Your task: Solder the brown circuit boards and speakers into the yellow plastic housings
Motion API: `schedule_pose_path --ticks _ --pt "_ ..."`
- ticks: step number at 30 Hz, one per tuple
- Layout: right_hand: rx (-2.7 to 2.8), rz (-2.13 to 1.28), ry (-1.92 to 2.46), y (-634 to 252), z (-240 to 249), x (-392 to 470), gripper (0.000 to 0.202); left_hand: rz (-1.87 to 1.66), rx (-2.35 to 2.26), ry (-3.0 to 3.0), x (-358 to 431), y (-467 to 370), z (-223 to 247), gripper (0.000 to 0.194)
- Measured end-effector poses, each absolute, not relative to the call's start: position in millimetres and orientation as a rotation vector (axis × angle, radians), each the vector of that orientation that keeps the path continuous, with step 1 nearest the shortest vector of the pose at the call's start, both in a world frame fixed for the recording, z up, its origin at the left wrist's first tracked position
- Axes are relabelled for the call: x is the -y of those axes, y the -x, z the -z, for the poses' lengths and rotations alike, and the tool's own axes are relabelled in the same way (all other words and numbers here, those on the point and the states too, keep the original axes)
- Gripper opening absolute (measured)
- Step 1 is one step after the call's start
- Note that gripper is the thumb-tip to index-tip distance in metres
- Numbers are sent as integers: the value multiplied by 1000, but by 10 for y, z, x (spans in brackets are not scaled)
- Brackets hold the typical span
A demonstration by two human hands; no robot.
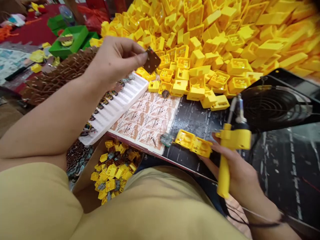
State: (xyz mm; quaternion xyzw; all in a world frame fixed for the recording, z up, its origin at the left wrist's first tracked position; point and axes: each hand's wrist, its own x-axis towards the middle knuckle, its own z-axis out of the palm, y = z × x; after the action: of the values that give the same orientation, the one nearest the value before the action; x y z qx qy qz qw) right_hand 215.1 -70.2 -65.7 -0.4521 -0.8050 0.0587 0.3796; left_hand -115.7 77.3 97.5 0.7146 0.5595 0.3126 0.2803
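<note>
My left hand (115, 61) is raised over the white foam tray, pinching a small dark brown panel (152, 61) with light specks between thumb and fingers. My right hand (241, 171) is wrapped round a yellow soldering gun (223, 173) whose metal tip points up and away. Fingers of that same hand also touch the right end of an opened yellow plastic case (193, 142), its two halves side by side over the black mat. A small green circuit board (166, 139) sits at the case's left end, apparently joined by thin wires.
A large heap of yellow cases (200, 36) fills the back. The foam tray (132, 96) holds wired parts, beside stacked brown panels (57, 75). A black fan (277, 103) stands right on the black mat (275, 173). Below the edge is a box of yellow pieces (112, 173).
</note>
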Motion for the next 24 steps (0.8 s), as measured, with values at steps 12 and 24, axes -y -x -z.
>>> schedule_pose_path --ticks 12,24 --pt "1902 -259 1142 -2254 584 865 65 -310 -1093 -1704 -235 452 -113 36" --pt "1950 -6 1051 -2387 444 923 40 -108 -977 -2847 -93 335 -332 23"
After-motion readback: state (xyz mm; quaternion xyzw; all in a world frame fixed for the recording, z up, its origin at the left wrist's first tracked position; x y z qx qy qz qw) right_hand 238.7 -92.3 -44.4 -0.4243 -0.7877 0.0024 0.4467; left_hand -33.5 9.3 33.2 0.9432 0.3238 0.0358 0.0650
